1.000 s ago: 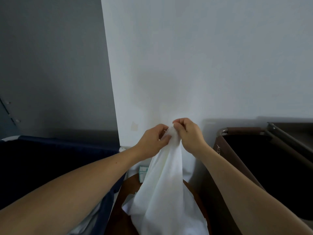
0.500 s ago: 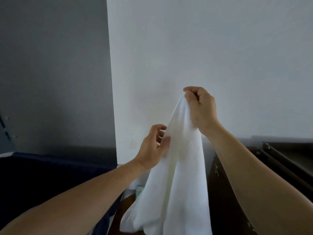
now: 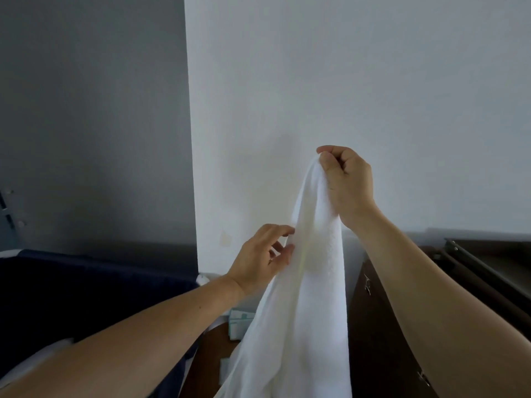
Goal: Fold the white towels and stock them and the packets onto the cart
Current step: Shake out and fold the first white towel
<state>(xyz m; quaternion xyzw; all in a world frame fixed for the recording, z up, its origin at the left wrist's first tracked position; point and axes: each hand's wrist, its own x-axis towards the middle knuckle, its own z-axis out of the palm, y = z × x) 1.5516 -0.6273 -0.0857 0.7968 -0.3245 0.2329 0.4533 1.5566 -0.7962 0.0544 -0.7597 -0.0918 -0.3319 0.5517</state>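
Note:
A white towel (image 3: 301, 305) hangs in the air in front of the white wall. My right hand (image 3: 349, 185) pinches its top corner, held high. Lower down, my left hand (image 3: 263, 258) touches the towel's left edge with fingers and thumb around the hem; how firm the hold is cannot be told. Pale green and white packets (image 3: 240, 321) lie on a brown surface behind the towel, partly hidden. The dark brown cart (image 3: 382, 340) stands at the right, its lower part cut off by the frame.
A dark navy cover (image 3: 94, 291) lies over something at the left, below a grey wall. A white wall corner (image 3: 195, 225) runs down the middle. Dark rails of the cart top (image 3: 488, 265) cross the right edge.
My right hand has lifted the towel's corner upward. My left hand has parted from it and slid down along the towel's left edge, so the cloth hangs longer.

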